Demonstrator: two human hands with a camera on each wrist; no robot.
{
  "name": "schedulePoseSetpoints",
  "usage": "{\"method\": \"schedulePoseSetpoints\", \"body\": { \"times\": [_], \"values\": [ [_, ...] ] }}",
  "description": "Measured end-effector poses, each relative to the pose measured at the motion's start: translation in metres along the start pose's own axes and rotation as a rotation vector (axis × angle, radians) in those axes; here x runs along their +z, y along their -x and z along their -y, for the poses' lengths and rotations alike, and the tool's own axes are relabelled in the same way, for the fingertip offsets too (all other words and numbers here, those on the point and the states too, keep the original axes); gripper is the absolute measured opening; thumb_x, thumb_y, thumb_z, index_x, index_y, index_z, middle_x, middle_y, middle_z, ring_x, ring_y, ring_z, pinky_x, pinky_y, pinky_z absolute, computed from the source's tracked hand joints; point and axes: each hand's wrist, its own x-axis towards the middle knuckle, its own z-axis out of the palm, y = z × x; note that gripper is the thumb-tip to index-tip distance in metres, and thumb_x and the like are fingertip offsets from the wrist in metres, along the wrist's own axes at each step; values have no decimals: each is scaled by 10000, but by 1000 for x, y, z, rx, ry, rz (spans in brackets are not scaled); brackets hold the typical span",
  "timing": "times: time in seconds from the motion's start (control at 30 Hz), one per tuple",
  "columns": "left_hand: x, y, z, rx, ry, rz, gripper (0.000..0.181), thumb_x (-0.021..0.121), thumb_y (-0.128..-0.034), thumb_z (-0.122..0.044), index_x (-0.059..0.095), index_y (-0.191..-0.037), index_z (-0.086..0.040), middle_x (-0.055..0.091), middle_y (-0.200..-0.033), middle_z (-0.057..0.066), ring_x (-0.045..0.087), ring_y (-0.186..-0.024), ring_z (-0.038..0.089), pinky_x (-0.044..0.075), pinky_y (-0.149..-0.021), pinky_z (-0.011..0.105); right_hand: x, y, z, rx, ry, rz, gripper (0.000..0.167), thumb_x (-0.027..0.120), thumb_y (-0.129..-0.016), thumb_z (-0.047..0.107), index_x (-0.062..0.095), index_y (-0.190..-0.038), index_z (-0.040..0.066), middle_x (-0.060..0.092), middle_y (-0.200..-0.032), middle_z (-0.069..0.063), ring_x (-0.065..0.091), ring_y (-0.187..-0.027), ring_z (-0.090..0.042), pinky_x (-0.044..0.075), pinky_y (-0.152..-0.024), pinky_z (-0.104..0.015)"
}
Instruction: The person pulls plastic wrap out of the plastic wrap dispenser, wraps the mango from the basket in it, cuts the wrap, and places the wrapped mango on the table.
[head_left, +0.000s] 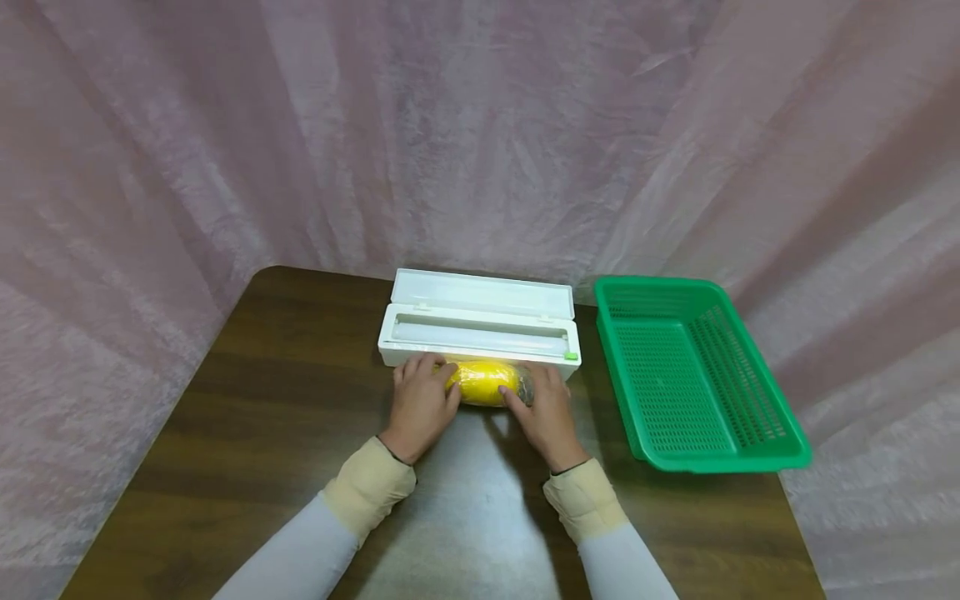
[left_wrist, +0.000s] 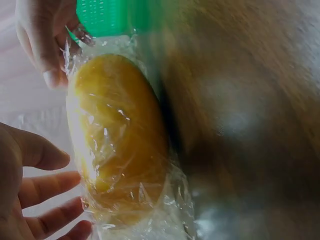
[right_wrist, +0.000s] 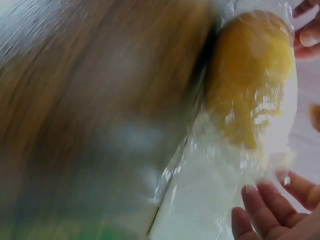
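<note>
A yellow oblong melon [head_left: 482,382], wrapped in wrinkled clear cling film [right_wrist: 205,165], lies against the front of a white cling film dispenser [head_left: 480,320]. My left hand [head_left: 422,408] is at the melon's left end, thumb on the near side and fingers toward the dispenser. At the other end, my right hand [head_left: 550,417] has its thumb over the melon's near side. Loosely spread fingers [left_wrist: 52,187] of the left hand touch the wrapped side in the left wrist view. In the right wrist view, the right fingertips [right_wrist: 250,192] rest at the film's loose end.
The dispenser's lid [head_left: 480,289] stands raised at the back, with the film roll [head_left: 480,336] visible inside. A green plastic basket [head_left: 667,383] sits to the right on the brown wooden table [head_left: 247,442]. A pink curtain [head_left: 495,142] hangs behind.
</note>
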Motion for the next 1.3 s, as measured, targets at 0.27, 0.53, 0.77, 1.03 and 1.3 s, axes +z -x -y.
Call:
{"method": "schedulePoseSetpoints", "body": {
  "times": [0.27,0.53,0.77,1.03,1.3],
  "values": [
    [4,-10,-9,57,26,9,220,685,-933,-179,761,-1119,-91,652,-1146,106,555,-1146,345,396,-983,550,-23,2,-26,94,-58,-195,429,681,-946,183,560,-1302,-22,490,-1279,-237,545,-1129,-380,486,-958,-522],
    [7,-42,-38,162,49,86,274,709,-923,-228,739,-1171,-116,673,-1131,70,587,-1115,301,415,-995,534,-36,-8,-47,161,-70,-190,449,600,-996,169,508,-1384,-39,446,-1405,-244,517,-1262,-386,449,-1065,-528],
    [25,-71,-69,257,6,210,299,670,-941,-234,720,-1213,-119,683,-1089,39,621,-997,256,467,-906,458,-34,-13,-59,127,-59,-163,425,585,-1007,131,526,-1403,-12,467,-1424,-237,509,-1301,-398,435,-1088,-542],
    [47,-96,-95,372,-48,237,299,682,-955,-266,731,-1195,-94,701,-1031,54,661,-873,227,552,-807,374,-35,-20,-62,112,-32,-96,462,603,-1004,151,516,-1437,13,451,-1497,-225,510,-1335,-412,441,-1083,-559],
    [67,-115,-112,433,-88,262,220,678,-949,-259,772,-1110,-141,713,-984,22,684,-875,190,569,-807,342,-32,-26,-66,68,-38,-129,486,613,-988,109,504,-1436,-43,508,-1472,-242,501,-1364,-402,417,-1118,-534]
  ]
}}
